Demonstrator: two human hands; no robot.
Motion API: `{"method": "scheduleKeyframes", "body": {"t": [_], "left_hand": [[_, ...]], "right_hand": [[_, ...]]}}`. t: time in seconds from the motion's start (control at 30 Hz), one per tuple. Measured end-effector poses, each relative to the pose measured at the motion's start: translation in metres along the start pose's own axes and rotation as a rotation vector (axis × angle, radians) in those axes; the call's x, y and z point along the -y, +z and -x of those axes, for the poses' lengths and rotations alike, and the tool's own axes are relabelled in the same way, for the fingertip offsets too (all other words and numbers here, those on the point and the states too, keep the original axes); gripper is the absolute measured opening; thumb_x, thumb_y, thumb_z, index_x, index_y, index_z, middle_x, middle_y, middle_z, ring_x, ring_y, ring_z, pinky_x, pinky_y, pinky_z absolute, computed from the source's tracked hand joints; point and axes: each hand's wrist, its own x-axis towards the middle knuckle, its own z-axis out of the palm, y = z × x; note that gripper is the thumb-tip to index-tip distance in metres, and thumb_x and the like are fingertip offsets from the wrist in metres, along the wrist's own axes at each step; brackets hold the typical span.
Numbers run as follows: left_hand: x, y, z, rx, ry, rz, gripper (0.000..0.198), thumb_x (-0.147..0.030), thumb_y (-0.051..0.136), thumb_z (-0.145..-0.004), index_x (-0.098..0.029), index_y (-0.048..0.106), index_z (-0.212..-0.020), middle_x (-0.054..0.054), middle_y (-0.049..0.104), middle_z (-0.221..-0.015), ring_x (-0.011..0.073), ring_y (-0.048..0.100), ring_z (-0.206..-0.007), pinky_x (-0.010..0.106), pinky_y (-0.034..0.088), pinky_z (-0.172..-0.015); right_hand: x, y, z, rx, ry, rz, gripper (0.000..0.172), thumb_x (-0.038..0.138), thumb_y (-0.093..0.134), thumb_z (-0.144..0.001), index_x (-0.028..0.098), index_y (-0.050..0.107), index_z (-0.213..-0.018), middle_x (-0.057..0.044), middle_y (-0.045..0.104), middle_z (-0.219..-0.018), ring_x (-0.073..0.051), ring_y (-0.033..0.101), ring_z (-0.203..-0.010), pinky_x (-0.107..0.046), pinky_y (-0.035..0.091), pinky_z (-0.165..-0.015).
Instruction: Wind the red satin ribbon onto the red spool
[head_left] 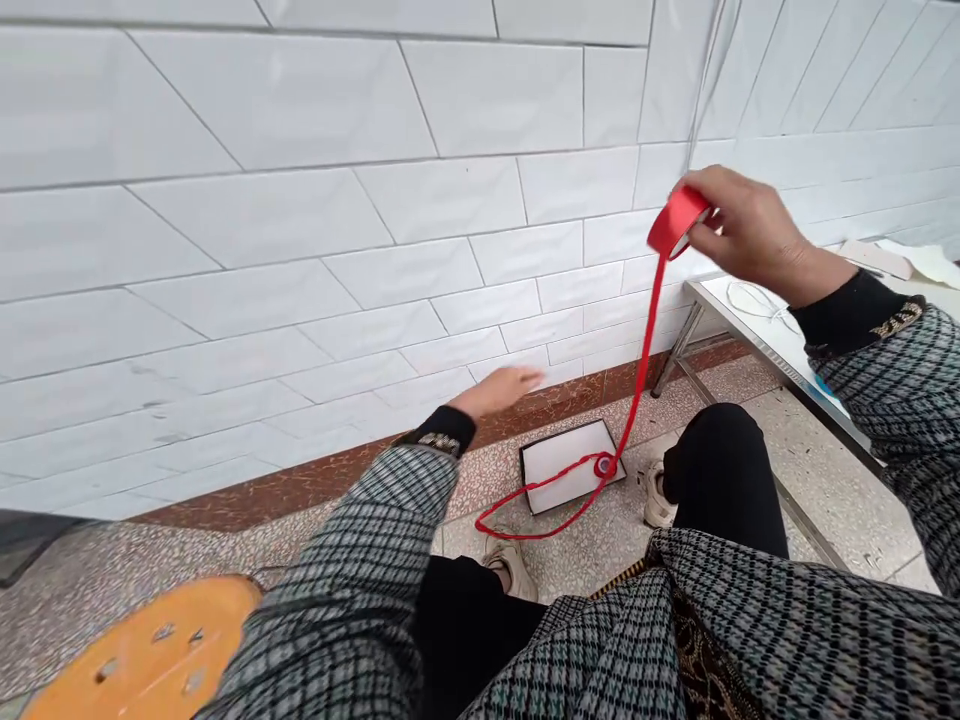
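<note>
Single head-worn view, looking down, facing tiled wall [292, 105]

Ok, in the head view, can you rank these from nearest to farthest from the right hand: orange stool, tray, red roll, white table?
1. Red roll: held in the right hand.
2. White table: on the right, just below that hand.
3. Tray: lower down, to the hand's left.
4. Orange stool: bottom left corner, clearly farthest.
</note>
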Motion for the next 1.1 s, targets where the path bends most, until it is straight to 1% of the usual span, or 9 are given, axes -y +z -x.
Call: {"method": "scheduleKeyframes", "body": {"t": [0.07, 0.13, 0.2, 0.3, 0.43, 0.57, 0.83, 1.03, 1.1], "left_hand": [[-0.044, 0.021, -0.032, 0.015, 0.144, 0.268, 0.031, -0.05, 0.082, -0.086, -0.021, 0.084, -0.099, 0.011, 0.084, -0.103, 0.0239, 0.076, -0.106, 0.039, 0.055, -0.106], [-0.084, 0.035, -0.048, 0.07, 0.272, 0.597, 0.043, -0.058, 0.076, -0.093, -0.019, 0.083, -0.107, 0.014, 0.083, -0.111, 0.0255, 0.076, -0.113, 0.042, 0.054, -0.11], [-0.114, 0.043, -0.051, 0.179, 0.305, 0.812, 0.05, -0.064, 0.072, -0.095, -0.017, 0.083, -0.108, 0.016, 0.083, -0.109, 0.0285, 0.077, -0.114, 0.046, 0.056, -0.11], [-0.138, 0.044, -0.045, 0.252, 0.285, 0.976, 0.05, -0.063, 0.071, -0.096, -0.014, 0.082, -0.104, 0.015, 0.083, -0.102, 0.0294, 0.08, -0.105, 0.048, 0.06, -0.105], [-0.146, 0.045, -0.04, 0.179, 0.276, 1.022, 0.046, -0.059, 0.074, -0.096, -0.013, 0.079, -0.097, 0.01, 0.079, -0.085, 0.0236, 0.078, -0.085, 0.044, 0.064, -0.091], [-0.147, 0.049, -0.037, 0.026, 0.277, 1.018, 0.04, -0.053, 0.086, -0.087, -0.016, 0.073, -0.094, 0.001, 0.071, -0.071, 0.0153, 0.07, -0.067, 0.034, 0.062, -0.074], [-0.15, 0.05, -0.029, -0.163, 0.347, 0.938, 0.045, -0.04, 0.102, -0.063, -0.018, 0.067, -0.083, -0.002, 0.069, -0.079, 0.0096, 0.062, -0.07, 0.026, 0.056, -0.07], [-0.157, 0.054, -0.007, -0.168, 0.393, 0.992, 0.058, -0.037, 0.101, -0.063, -0.02, 0.045, -0.066, -0.007, 0.049, -0.061, 0.0065, 0.048, -0.058, 0.022, 0.04, -0.061], [-0.156, 0.057, 0.004, -0.158, 0.348, 0.997, 0.055, -0.036, 0.101, -0.062, -0.02, 0.05, -0.072, -0.009, 0.045, -0.06, 0.0052, 0.041, -0.054, 0.022, 0.035, -0.057]], "right_hand": [[0.025, 0.006, -0.007, 0.022, -0.094, -0.023, 0.041, 0.009, 0.063, -0.087, 0.018, 0.068, -0.127, -0.012, 0.074, -0.124, -0.029, 0.069, -0.11, -0.042, 0.057, -0.094], [0.042, 0.012, -0.013, 0.037, -0.124, -0.045, 0.038, 0.014, 0.061, -0.093, 0.018, 0.068, -0.13, -0.012, 0.073, -0.129, -0.03, 0.068, -0.119, -0.043, 0.058, -0.097], [0.049, 0.018, -0.02, 0.043, -0.161, -0.043, 0.034, 0.017, 0.057, -0.098, 0.018, 0.067, -0.131, -0.012, 0.072, -0.13, -0.029, 0.068, -0.121, -0.043, 0.059, -0.095], [0.046, 0.026, -0.029, 0.034, -0.3, 0.028, 0.035, 0.016, 0.05, -0.103, 0.017, 0.064, -0.135, -0.013, 0.072, -0.13, -0.027, 0.069, -0.115, -0.039, 0.061, -0.085], [0.039, 0.034, -0.036, -0.003, -0.405, 0.133, 0.037, 0.015, 0.047, -0.105, 0.017, 0.06, -0.139, -0.014, 0.07, -0.132, -0.026, 0.067, -0.111, -0.034, 0.058, -0.076], [0.037, 0.036, -0.035, 0.061, -0.414, 0.192, 0.039, 0.016, 0.043, -0.107, 0.018, 0.058, -0.143, -0.013, 0.069, -0.135, -0.027, 0.066, -0.115, -0.033, 0.056, -0.076], [0.039, 0.041, -0.029, 0.14, -0.406, 0.189, 0.036, 0.021, 0.043, -0.109, 0.017, 0.059, -0.141, -0.016, 0.07, -0.134, -0.028, 0.065, -0.112, -0.034, 0.052, -0.075], [0.043, 0.048, -0.017, 0.146, -0.389, 0.098, 0.032, 0.02, 0.049, -0.103, 0.015, 0.063, -0.132, -0.017, 0.072, -0.124, -0.027, 0.065, -0.104, -0.033, 0.048, -0.072], [0.045, 0.049, -0.01, 0.154, -0.384, 0.035, 0.031, 0.018, 0.053, -0.1, 0.015, 0.064, -0.129, -0.016, 0.073, -0.12, -0.025, 0.065, -0.101, -0.032, 0.047, -0.072]]}}
